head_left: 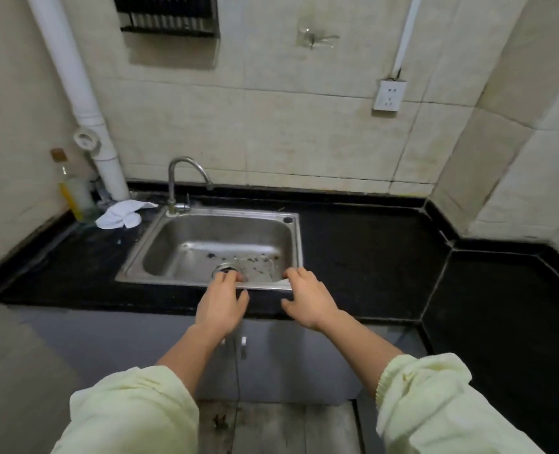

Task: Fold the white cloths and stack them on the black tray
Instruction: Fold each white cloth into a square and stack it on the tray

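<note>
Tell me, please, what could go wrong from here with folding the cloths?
1. The white cloth lies crumpled at the back left, close to a bottle; reaching for it could knock the bottle over.
2. The sink has dark specks in its basin; a cloth dragged across could pick up dirt.
3. No black tray is in view, so the folded stack may end up on the counter.

bare counter (370,250) right of sink (160,237), faucet (186,178) behind
</note>
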Demonstrator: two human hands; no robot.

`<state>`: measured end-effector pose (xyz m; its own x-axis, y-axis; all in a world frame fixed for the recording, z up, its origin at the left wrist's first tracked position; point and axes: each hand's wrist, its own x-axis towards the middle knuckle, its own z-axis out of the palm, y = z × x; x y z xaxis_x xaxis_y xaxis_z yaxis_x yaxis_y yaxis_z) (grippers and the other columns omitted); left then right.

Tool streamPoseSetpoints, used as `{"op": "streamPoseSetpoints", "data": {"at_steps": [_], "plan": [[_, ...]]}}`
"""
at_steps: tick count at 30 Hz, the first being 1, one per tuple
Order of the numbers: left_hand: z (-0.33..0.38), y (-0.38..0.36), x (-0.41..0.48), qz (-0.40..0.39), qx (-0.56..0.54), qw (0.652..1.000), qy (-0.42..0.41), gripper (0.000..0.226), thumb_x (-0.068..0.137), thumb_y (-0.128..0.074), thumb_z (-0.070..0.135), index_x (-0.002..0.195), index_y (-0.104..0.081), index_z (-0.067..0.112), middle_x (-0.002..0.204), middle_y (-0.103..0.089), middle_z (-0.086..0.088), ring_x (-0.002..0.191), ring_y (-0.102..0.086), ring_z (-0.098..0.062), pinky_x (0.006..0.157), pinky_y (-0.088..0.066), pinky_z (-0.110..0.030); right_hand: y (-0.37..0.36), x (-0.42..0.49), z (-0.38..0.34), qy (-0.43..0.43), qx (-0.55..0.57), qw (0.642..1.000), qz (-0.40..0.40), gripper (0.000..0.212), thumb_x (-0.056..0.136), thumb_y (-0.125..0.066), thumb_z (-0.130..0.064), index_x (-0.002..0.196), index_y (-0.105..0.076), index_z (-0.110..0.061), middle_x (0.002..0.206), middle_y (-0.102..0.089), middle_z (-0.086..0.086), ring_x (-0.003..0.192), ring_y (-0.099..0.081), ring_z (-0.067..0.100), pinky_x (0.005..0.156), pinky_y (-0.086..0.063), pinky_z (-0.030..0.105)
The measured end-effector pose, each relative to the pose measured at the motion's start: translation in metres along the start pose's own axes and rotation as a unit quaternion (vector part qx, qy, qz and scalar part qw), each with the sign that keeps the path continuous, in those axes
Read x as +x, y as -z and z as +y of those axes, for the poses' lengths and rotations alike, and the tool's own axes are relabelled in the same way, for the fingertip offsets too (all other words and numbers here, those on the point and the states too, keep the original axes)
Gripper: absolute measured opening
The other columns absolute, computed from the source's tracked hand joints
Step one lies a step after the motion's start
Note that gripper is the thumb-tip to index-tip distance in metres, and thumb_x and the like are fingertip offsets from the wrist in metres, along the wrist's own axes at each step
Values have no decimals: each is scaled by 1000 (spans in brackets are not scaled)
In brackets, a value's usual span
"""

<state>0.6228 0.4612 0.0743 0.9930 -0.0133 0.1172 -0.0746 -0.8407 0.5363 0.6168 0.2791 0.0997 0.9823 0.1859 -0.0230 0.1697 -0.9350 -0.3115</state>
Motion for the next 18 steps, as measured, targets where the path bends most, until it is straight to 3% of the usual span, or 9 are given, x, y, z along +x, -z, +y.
{"op": "streamPoseSetpoints", "data": {"at_steps": [12, 18], "plan": [[-123, 56, 112, 52, 12, 994, 99, 33, 93, -53, 23, 124, -52, 12, 128, -48, -9, 119, -47, -27, 98, -38, -37, -39, 180, -102, 106, 1, 994, -42, 46, 92, -55, -28, 133, -43, -13, 134, -47, 9, 125, -43, 28, 99, -38, 37], [-197, 83, 180, 75, -8, 988, 132, 37, 89, -57, 20, 124, -49, 13, 123, -48, -11, 112, -49, -29, 90, -42, -39, -73, 279, -161, 122, 0, 991, -63, 44, 92, -52, -31, 132, -42, -14, 132, -47, 8, 122, -44, 28, 99, -41, 41]]}}
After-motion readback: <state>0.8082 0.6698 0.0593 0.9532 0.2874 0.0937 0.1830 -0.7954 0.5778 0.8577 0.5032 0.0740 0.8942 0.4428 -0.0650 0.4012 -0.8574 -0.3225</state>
